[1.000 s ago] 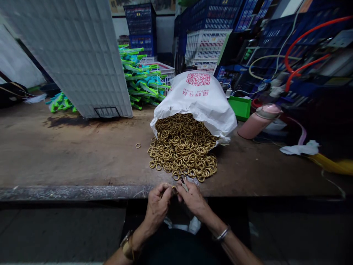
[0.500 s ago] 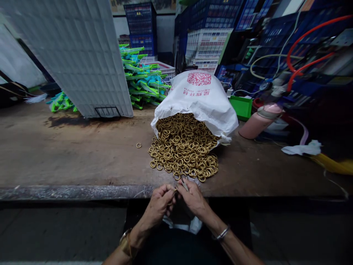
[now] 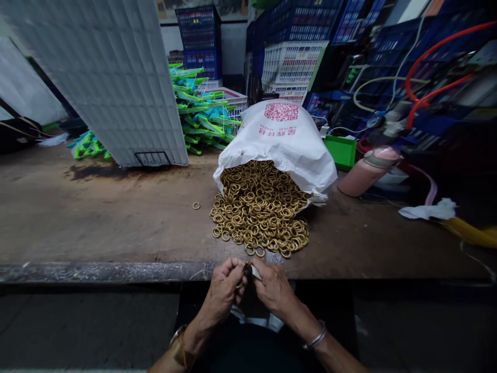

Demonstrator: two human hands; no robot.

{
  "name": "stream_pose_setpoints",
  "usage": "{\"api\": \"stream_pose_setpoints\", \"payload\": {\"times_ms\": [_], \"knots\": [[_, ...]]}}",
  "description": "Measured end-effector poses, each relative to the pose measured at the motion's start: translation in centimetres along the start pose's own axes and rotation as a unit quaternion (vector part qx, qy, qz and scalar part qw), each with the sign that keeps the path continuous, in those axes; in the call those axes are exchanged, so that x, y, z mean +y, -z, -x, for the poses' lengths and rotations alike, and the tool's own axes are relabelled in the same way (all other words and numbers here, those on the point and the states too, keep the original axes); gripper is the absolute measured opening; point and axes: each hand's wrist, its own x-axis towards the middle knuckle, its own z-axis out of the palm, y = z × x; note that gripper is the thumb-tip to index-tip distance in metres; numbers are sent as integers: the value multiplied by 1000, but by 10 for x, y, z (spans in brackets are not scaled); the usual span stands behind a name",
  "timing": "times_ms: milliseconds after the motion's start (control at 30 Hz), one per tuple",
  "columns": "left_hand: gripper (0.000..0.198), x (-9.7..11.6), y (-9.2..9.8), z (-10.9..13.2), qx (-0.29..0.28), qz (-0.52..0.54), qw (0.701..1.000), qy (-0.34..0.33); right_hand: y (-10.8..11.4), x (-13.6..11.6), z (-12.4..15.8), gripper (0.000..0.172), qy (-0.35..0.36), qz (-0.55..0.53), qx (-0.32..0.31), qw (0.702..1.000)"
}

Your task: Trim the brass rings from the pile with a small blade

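My left hand (image 3: 224,291) and my right hand (image 3: 274,289) meet at the near edge of the workbench (image 3: 116,228), fingers pinched together. Between the left fingertips sits a small brass ring (image 3: 241,282). My right hand pinches a thin pale strip (image 3: 256,271) against it. Just beyond the hands lies a heap of brass rings (image 3: 259,212) spilling from a white sack (image 3: 279,137) with red print. One stray ring (image 3: 196,205) lies alone to the left of the heap.
A grey ribbed panel (image 3: 112,77) leans at the back left, green and blue plastic parts (image 3: 198,111) piled behind it. A pink bottle (image 3: 368,168), a green box (image 3: 341,150), a white rag (image 3: 427,211) and stacked crates (image 3: 291,67) crowd the right.
Both hands have dropped slightly toward me, off the bench edge, still pinched together over the ring. The heap and sack have not moved.
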Motion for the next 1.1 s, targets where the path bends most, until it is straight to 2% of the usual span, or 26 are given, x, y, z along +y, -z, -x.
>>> {"api": "stream_pose_setpoints", "payload": {"times_ms": [167,400,533,700,867,967,1100], "knots": [[29,-3,0,0,6,-9,1000,-4,1,-3,-1,20,2,70,-8,998],[29,-8,5,4,-18,-18,999,-19,8,-10,0,24,-24,123,-69,990],[26,-6,6,12,-29,15,999,0,7,-7,1,27,-39,164,-42,985],[21,2,2,21,-88,79,993,26,10,7,-4,21,-85,192,23,977],[24,5,2,16,-73,176,980,60,5,14,-12,6,-104,209,105,967],[24,3,6,13,-59,184,979,71,3,10,-17,10,-112,218,117,962],[18,2,10,13,-72,188,977,67,4,7,-24,12,-129,235,104,958]]}}
